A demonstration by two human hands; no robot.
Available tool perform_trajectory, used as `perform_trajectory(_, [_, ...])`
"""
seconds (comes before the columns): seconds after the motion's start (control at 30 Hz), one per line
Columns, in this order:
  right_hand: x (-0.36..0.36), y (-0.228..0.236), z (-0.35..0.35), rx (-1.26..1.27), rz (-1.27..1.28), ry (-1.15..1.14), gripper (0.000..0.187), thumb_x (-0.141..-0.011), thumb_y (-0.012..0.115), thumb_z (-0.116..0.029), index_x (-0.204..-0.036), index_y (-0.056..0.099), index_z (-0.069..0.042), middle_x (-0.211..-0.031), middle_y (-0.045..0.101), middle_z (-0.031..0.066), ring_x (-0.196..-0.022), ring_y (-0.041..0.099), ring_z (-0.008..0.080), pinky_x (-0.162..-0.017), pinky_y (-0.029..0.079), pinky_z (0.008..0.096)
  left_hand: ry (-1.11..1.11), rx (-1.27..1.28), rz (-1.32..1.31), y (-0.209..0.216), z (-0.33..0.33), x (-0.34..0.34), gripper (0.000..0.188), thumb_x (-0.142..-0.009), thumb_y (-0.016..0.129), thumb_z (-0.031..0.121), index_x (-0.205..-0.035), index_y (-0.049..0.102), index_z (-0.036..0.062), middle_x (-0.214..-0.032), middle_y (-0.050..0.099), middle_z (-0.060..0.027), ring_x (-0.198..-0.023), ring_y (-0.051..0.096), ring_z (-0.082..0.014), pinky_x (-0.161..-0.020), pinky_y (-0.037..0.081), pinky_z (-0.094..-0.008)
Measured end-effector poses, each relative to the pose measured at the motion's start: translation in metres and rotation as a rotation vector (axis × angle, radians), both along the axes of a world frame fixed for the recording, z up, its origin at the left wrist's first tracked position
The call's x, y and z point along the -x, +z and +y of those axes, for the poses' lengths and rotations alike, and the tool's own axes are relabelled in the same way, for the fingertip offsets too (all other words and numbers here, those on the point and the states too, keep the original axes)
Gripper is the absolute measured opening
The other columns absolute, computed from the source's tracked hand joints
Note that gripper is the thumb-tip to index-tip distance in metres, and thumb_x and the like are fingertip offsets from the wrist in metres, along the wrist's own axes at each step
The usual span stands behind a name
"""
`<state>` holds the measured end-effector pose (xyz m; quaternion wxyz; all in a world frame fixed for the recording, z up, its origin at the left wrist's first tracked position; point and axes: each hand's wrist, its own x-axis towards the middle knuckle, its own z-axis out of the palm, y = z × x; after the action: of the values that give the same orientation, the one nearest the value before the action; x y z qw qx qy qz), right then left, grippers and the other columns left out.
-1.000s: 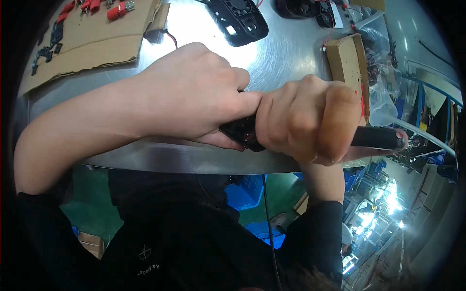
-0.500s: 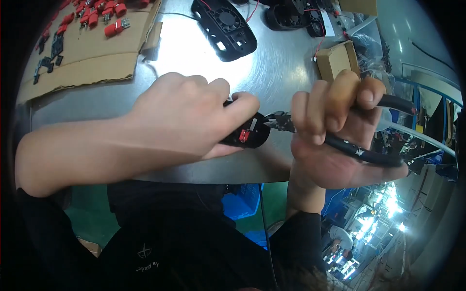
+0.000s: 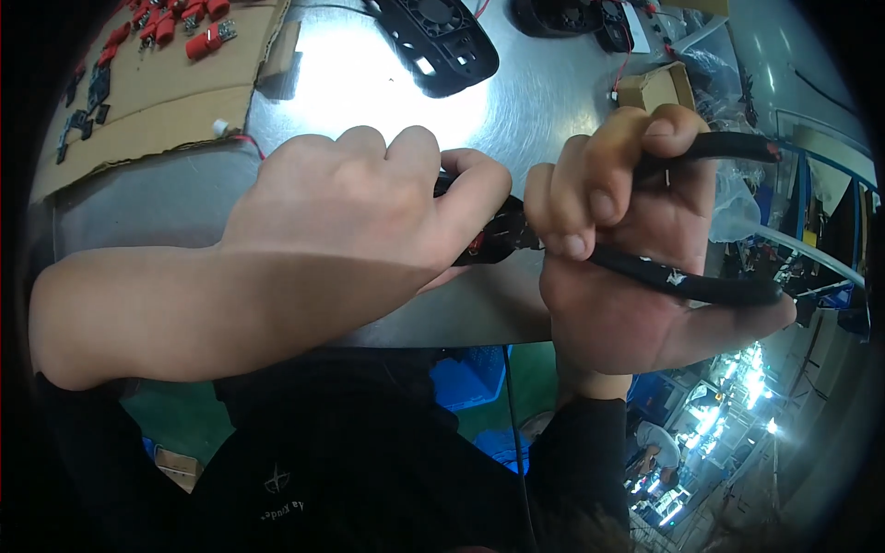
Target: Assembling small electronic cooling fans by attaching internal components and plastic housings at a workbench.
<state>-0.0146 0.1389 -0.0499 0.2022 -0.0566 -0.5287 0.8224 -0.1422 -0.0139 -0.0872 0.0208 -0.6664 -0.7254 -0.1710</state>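
Note:
My left hand [image 3: 341, 203] is closed around a small black plastic housing [image 3: 490, 255]. Most of the housing is hidden under the fingers; a bit of red shows inside its exposed end. In my right hand [image 3: 608, 304] is a pair of cutting pliers with black handles [image 3: 728, 288], spread apart between fingers and palm. The pliers' dark jaws lie over the open end of the housing, and I cannot tell what they grip. From behind the left hand, a red wire [image 3: 249, 142] runs to a white connector [image 3: 221, 126] by the cardboard edge.
Red capped parts [image 3: 210, 41] and small black pieces [image 3: 97, 89] lie on the cardboard [image 3: 161, 124] at the far left. A black housing with a fan [image 3: 447, 41] sits beyond my hands. At the back right are a small cardboard box [image 3: 656, 88] and clear plastic bags [image 3: 733, 198].
The pliers have moved left, their jaws now over the housing instead of at its edge. The left hand has shifted slightly right. A white connector with red wire has come into sight.

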Motion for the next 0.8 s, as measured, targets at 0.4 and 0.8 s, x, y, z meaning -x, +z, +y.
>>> perform_trajectory(0.4, [-0.004,-0.006,-0.005,-0.143,0.104,-0.011,0.111,-0.069,0.059,-0.097,-0.134,0.045,-0.009,-0.097,0.047,0.0051,-0.072,0.049,0.0154,-0.063,0.036,0.0333,0.034,0.050,0.014,0.002,0.000,-0.002,0.057,-0.070,0.089,0.040,-0.109,0.055,0.0153,-0.080,0.053,-0.0032,-0.065,0.063,-0.0166,-0.053,0.047,-0.0321])
perform_trajectory(0.8, [-0.007,-0.010,-0.014,-0.197,0.121,-0.037,0.112,-0.067,0.066,-0.094,-0.134,0.041,-0.009,-0.095,0.047,0.0082,-0.072,0.048,0.0181,-0.063,0.037,0.0347,0.094,0.040,0.203,-0.005,0.001,-0.009,0.053,-0.074,0.086,0.042,-0.109,0.057,0.0141,-0.081,0.054,-0.0037,-0.066,0.062,-0.0179,-0.054,0.048,-0.0318])
